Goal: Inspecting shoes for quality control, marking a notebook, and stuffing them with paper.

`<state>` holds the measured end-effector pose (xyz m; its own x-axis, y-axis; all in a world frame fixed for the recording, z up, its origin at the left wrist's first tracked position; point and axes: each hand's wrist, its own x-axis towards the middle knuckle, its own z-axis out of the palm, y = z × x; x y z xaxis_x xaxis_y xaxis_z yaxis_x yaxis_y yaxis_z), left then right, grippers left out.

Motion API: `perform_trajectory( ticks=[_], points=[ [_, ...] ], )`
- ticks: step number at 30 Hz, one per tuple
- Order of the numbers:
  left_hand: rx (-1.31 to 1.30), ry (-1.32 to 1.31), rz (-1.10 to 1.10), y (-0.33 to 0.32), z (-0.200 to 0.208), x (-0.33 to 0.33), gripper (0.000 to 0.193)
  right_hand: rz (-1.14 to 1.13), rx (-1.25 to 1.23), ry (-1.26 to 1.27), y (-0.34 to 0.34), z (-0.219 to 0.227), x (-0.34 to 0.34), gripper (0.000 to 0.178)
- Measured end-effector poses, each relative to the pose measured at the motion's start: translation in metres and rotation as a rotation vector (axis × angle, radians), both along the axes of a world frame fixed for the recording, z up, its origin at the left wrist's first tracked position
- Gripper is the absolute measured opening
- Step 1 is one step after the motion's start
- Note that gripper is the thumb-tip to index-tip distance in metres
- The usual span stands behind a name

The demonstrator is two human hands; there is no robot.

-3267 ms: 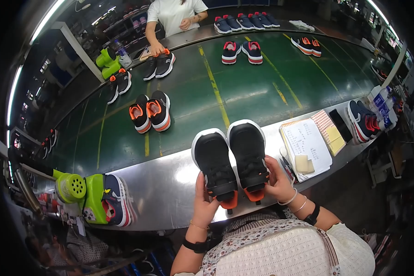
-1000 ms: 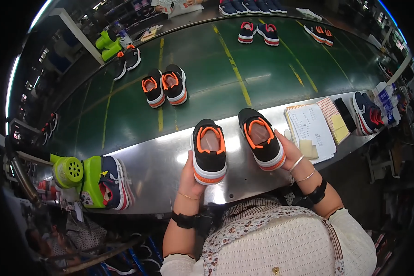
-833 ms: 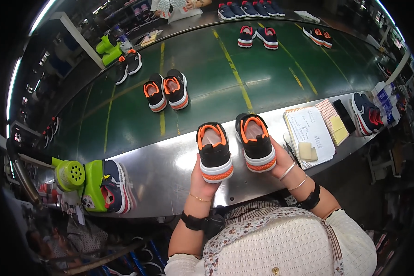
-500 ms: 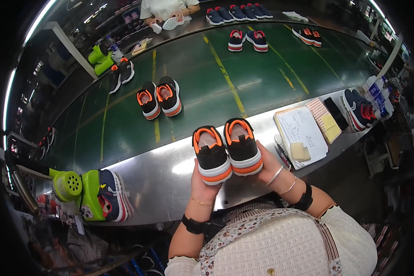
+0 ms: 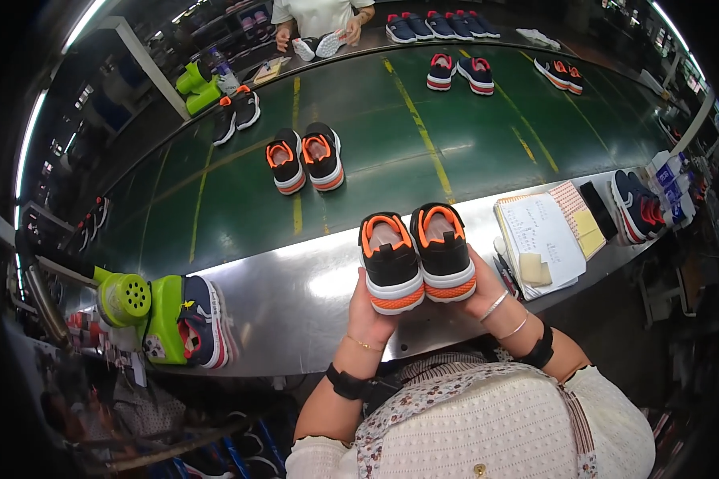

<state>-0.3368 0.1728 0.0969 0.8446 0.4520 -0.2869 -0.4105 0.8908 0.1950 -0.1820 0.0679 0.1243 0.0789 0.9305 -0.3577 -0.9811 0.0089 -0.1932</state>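
Note:
Two black sneakers with orange linings and white-and-orange soles are held side by side over the steel ledge [image 5: 295, 319], heels toward me. My left hand [image 5: 367, 314] grips the left sneaker [image 5: 391, 263] from its outer side. Around the outer side of the right sneaker [image 5: 443, 254] my right hand [image 5: 482, 289] is closed. The sneakers hide most of my fingers. Beyond them, a matching pair of black-and-orange sneakers [image 5: 323, 158] stands on the green conveyor belt [image 5: 375, 136].
At right on the ledge lie a notebook [image 5: 539, 231], a sponge block [image 5: 534, 270], a phone [image 5: 599, 211] and a navy sneaker [image 5: 635, 209]. A green machine [image 5: 164, 315] with another navy sneaker [image 5: 201, 319] is at left. Across the belt, a co-worker [image 5: 323, 20] handles shoes.
The whole view has shifted, so the scene sits farther right. My hands keep hold of the two sneakers. Across the belt, the co-worker's hands and shoes have changed position.

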Motion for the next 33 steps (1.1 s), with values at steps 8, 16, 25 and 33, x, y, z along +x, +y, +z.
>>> perform_trajectory(
  ticks=[8,16,25,33],
  points=[
    [-0.015,-0.008,0.016,0.0,0.003,-0.004,0.049,-0.041,-0.028,-0.075,0.0,0.008,-0.008,0.037],
    [-0.017,-0.018,0.032,0.003,0.003,-0.008,0.049,-0.035,-0.021,-0.036,0.003,-0.003,-0.006,0.045],
    [-0.03,0.045,0.053,0.004,0.017,-0.007,0.045,-0.006,-0.009,-0.002,0.004,-0.002,-0.007,0.049],
    [-0.004,0.064,0.085,0.006,0.019,-0.014,0.043,-0.005,0.002,-0.027,0.007,0.004,-0.012,0.047]
  ],
)
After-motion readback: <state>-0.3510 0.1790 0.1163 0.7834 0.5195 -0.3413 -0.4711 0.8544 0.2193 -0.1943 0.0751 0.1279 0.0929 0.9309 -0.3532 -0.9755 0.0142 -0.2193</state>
